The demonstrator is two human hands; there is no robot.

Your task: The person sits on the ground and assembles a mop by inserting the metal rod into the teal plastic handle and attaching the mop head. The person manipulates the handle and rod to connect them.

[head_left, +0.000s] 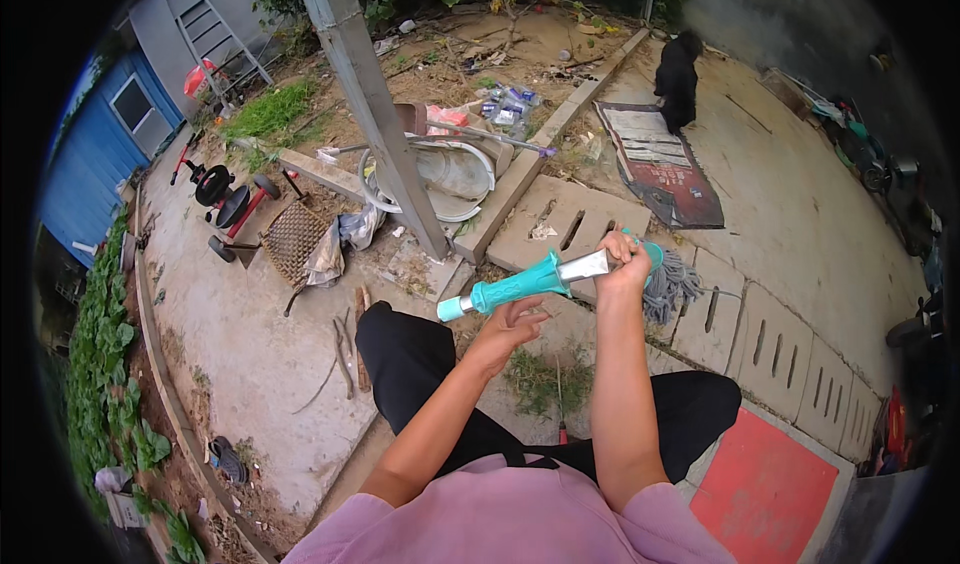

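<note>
A concrete yard point(800, 214) was recorded, and the grey post point(370, 94) rising from its planted edge was taken as the landmark. Right of the post, a row of slotted drain slabs point(770, 339) was seen running off toward the lower right, and beyond them a worn printed mat point(660, 164) was noted with a black dog point(678, 79) standing at its far end. Far left of the post, a blue shed point(100, 144) was observed, with a grey stepladder point(215, 34) leaning near it. Below and right of the post, well apart from it, a red mat point(765, 484) lay flat. At the foot of the post a round white basin point(455, 179) was seen; left of the post, a small red and black tricycle point(225, 199) and a woven basket point(293, 239) were noted.

Just below and right of the post's base, a mop point(545, 276) with a teal grip and a silver shaft was held nearly level above the person's knees, its grey string head point(672, 289) hanging past the right wrist. The right hand point(622, 262) was seen closed in a fist round the silver shaft beside the mop head. The left hand point(510, 326) was found under the teal grip, fingers loosely curled and only touching its underside, not clamped.
</note>
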